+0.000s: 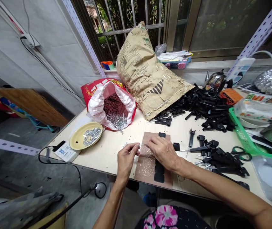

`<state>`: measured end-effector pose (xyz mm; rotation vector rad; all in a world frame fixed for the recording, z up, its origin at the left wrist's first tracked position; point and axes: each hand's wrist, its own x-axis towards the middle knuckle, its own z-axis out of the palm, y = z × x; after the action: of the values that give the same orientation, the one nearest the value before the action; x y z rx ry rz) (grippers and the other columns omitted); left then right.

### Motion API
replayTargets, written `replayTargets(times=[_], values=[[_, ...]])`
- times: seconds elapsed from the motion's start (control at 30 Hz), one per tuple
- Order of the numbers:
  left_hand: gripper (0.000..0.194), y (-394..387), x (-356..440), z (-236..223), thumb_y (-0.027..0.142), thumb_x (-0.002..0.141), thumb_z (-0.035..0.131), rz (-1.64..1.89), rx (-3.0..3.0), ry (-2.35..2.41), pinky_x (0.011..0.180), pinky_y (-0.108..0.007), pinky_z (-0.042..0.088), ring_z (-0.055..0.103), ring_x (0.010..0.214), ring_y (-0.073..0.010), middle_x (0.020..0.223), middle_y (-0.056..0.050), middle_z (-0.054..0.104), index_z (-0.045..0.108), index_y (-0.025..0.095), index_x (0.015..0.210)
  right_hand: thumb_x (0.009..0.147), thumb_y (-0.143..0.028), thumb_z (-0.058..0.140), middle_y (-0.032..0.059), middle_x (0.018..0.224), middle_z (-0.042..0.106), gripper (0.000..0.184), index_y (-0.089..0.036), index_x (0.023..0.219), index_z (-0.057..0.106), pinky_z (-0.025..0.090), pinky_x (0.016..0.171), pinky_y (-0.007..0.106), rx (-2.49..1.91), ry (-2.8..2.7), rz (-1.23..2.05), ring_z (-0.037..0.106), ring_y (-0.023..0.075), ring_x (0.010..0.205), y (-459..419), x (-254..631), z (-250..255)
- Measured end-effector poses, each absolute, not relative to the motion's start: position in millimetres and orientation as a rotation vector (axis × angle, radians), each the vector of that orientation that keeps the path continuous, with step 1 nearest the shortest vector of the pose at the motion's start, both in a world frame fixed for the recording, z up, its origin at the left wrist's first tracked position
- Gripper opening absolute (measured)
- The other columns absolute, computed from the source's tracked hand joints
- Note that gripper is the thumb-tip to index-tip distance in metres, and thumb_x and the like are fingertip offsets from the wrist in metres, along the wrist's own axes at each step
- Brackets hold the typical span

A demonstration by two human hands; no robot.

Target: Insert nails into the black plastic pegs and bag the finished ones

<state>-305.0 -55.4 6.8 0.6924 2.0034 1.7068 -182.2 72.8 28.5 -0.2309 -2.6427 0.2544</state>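
My left hand [127,159] is closed, thumb and fingertips pinching one end of a thin metal rod [141,145]. My right hand [162,153] bends over the rod's other end, its fingertips pressed together there. Beyond the right palm a black plastic piece [177,146] sticks out; whether it joins the rod is hidden. Both hands are above a brown board [145,171] strewn with pale crumbs. Down the board runs a row of black pads [159,173], partly covered by the right hand.
Left lies a yellow dish [73,140] of small metal bits, near a white power bank [66,152]. Behind are a red bag [85,92] of metal pins and a paper sack [136,70]. Rightward are black plastic parts [228,162], scissors [242,155] and a green basket [239,130].
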Motion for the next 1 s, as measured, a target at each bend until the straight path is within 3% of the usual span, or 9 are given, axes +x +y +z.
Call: replayTargets(times=[0.17,0.33,0.57,0.77,0.9,1.0], values=[[0.021,-57,-308,8,0.035,0.078,0.063,1.585,0.867,2.109,0.064,-0.024,0.047,0.060,0.061,-0.0134,0.065,-0.001,0.064,0.072,0.018,0.085,0.097,-0.027,0.038,0.0034,0.083,0.060,0.023,-0.019,0.095,0.059,0.036,0.061,0.023,-0.247,-2.684,0.529,0.055,0.0129,0.073,77,-181,22],[0.019,-54,-309,8,0.033,0.079,0.061,1.534,0.966,2.092,0.063,-0.024,0.046,0.059,0.059,-0.0125,0.066,-0.001,0.063,0.072,0.018,0.083,0.095,-0.029,0.043,0.0049,0.081,0.062,0.022,-0.017,0.088,0.060,0.037,0.064,0.025,-0.259,-2.659,0.404,0.057,0.0156,0.076,78,-180,17],[0.016,-52,-308,12,0.031,0.080,0.061,1.486,1.075,2.100,0.059,-0.023,0.046,0.059,0.056,-0.0121,0.069,-0.001,0.065,0.072,0.019,0.082,0.097,-0.029,0.039,0.0043,0.084,0.060,0.026,-0.017,0.087,0.059,0.037,0.062,0.023,-0.319,-2.675,0.668,0.056,0.0132,0.075,80,-176,14],[0.017,-49,-307,14,0.031,0.080,0.061,1.403,1.174,2.140,0.060,-0.023,0.047,0.059,0.058,-0.0128,0.067,-0.001,0.065,0.072,0.019,0.082,0.095,-0.034,0.039,-0.0024,0.061,0.050,0.034,-0.015,0.071,0.053,0.033,0.051,0.020,-0.391,-2.538,1.377,0.047,0.0098,0.058,84,-176,4],[0.022,-45,-303,12,0.035,0.079,0.061,1.382,1.011,2.048,0.057,-0.023,0.049,0.060,0.057,-0.0132,0.068,-0.002,0.066,0.071,0.015,0.081,0.092,-0.030,0.048,0.0029,0.086,0.058,0.016,-0.017,0.090,0.057,0.041,0.067,0.023,-0.376,-2.494,1.171,0.054,0.0134,0.078,81,-170,3],[0.023,-43,-300,8,0.036,0.078,0.062,1.375,1.015,2.019,0.056,-0.023,0.050,0.060,0.057,-0.0130,0.071,-0.003,0.067,0.071,0.015,0.081,0.096,-0.028,0.039,0.0053,0.091,0.057,0.022,-0.018,0.096,0.059,0.042,0.068,0.025,-0.356,-2.598,0.938,0.055,0.0148,0.080,78,-162,4]])
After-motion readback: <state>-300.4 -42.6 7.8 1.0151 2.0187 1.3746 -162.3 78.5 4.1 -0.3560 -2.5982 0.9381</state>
